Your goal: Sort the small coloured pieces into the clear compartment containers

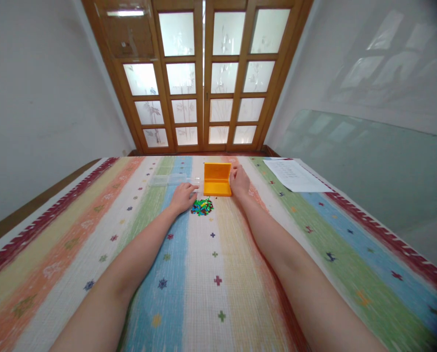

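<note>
An orange box (217, 187) stands on the striped cloth with its lid raised at the back; no contents can be made out inside. My right hand (240, 181) is at the box's right side, fingers curled against its edge. Just in front of the box, to its left, lies a pile of small green, blue, yellow and dark red pieces (202, 207). My left hand (183, 197) rests at the pile's upper left with its fingers apart, left of the box.
A clear plastic container (168, 180) lies behind my left hand. A printed white sheet (295, 176) is at the back right of the cloth-covered table (218, 303). Wooden glass-paned doors (203, 76) stand beyond the table, with walls on both sides.
</note>
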Tool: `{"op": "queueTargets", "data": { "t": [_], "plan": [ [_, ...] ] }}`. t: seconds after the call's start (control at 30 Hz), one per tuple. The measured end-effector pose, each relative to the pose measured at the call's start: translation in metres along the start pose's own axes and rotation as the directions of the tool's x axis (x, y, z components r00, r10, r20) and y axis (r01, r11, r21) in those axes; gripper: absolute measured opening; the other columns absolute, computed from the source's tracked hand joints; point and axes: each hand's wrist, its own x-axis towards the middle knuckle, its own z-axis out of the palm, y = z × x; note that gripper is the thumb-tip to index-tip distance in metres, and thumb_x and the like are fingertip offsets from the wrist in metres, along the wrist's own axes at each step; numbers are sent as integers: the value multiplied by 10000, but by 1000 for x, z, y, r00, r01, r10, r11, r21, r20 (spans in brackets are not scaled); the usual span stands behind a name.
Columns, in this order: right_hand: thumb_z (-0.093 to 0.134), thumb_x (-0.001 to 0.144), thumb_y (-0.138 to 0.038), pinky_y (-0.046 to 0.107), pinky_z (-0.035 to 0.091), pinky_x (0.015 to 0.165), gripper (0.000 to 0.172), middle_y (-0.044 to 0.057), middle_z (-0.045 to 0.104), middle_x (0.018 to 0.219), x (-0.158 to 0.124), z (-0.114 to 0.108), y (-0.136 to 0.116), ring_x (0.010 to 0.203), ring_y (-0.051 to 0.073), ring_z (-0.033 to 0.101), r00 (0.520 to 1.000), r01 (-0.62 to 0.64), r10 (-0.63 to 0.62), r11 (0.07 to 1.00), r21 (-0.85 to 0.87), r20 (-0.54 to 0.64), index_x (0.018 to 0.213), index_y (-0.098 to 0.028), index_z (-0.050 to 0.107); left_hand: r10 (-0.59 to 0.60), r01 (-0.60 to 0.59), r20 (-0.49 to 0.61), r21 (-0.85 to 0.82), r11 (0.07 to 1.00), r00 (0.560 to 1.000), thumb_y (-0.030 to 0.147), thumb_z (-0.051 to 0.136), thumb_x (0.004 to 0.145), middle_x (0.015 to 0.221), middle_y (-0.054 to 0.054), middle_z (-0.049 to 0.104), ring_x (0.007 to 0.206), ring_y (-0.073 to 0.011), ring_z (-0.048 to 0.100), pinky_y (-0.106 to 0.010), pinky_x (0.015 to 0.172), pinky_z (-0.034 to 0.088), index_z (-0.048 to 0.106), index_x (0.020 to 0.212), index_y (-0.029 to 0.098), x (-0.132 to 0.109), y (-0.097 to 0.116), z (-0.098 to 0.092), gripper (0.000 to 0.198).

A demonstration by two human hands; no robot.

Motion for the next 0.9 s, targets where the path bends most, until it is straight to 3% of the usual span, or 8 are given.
{"op": "queueTargets", "data": {
  "t": [0.13, 0.23, 0.3, 0.4, 0.5, 0.6, 0.8, 0.9],
  "plan": [
    [479, 962, -200, 407, 499, 954, 271, 146, 716, 1151, 1, 5, -2, 1076, 292, 638, 983, 125, -124, 992, 3, 134, 1133, -176, 688, 48, -46, 61, -29, 998, 997, 292, 613, 951, 1323, -105, 658, 1272, -309, 540, -490, 1094, 430, 693, 1334, 267, -1, 3, -1, 392],
    [508, 966, -220, 375, 507, 928, 251, 122, 744, 1122, 1, 7, -6, 1041, 266, 659, 938, 216, -209, 976, 7, 277, 1073, -182, 732, 55, -52, 49, -48, 997, 997, 281, 616, 949, 1343, -103, 655, 1280, -305, 539, -487, 1102, 426, 691, 1335, 264, -1, 3, -1, 394],
    [538, 966, -250, 343, 510, 877, 245, 107, 760, 1075, 0, 7, -9, 965, 245, 671, 885, 275, -261, 961, 20, 385, 1055, -179, 755, 40, -40, 11, -46, 998, 999, 283, 607, 958, 1307, -104, 667, 1254, -301, 550, -482, 1096, 429, 703, 1311, 259, 0, 3, -1, 367],
    [589, 931, -255, 305, 501, 820, 229, 87, 772, 1018, -1, 5, -13, 876, 220, 671, 770, 372, -347, 926, 64, 536, 1023, -174, 781, -10, 9, -52, -20, 1000, 999, 280, 582, 975, 1157, -110, 692, 1166, -303, 574, -482, 1063, 440, 744, 1211, 244, 1, 2, -3, 289],
    [645, 864, -225, 277, 499, 803, 217, 65, 779, 1020, -2, 3, -14, 851, 207, 675, 671, 415, -392, 902, 119, 630, 1019, -184, 791, -57, 58, -71, 9, 998, 996, 268, 559, 983, 1029, -107, 688, 1077, -299, 588, -468, 1018, 452, 768, 1086, 234, 1, 0, -4, 235],
    [675, 820, -206, 261, 508, 814, 250, 45, 779, 1058, -2, 5, -10, 867, 201, 684, 618, 407, -399, 900, 159, 677, 1041, -202, 790, -82, 83, -58, 14, 996, 995, 255, 560, 976, 1018, -100, 686, 1046, -290, 595, -447, 993, 461, 760, 1096, 234, 0, -3, -2, 234],
    [662, 820, -187, 268, 519, 851, 291, 43, 776, 1101, -1, 7, -6, 929, 207, 692, 564, 393, -419, 894, 215, 712, 1077, -207, 796, -77, 78, -28, 16, 997, 997, 242, 588, 946, 1069, -102, 672, 1070, -285, 604, -427, 996, 475, 733, 1200, 229, -1, -7, 3, 293],
    [628, 880, -185, 283, 511, 889, 247, 69, 781, 1098, -2, 4, -10, 970, 220, 691, 563, 431, -427, 882, 189, 708, 1058, -189, 800, -60, 61, -17, 43, 997, 998, 266, 580, 960, 1101, -105, 664, 1096, -285, 598, -429, 1011, 480, 728, 1233, 229, -1, -8, 3, 313]
  ]
}}
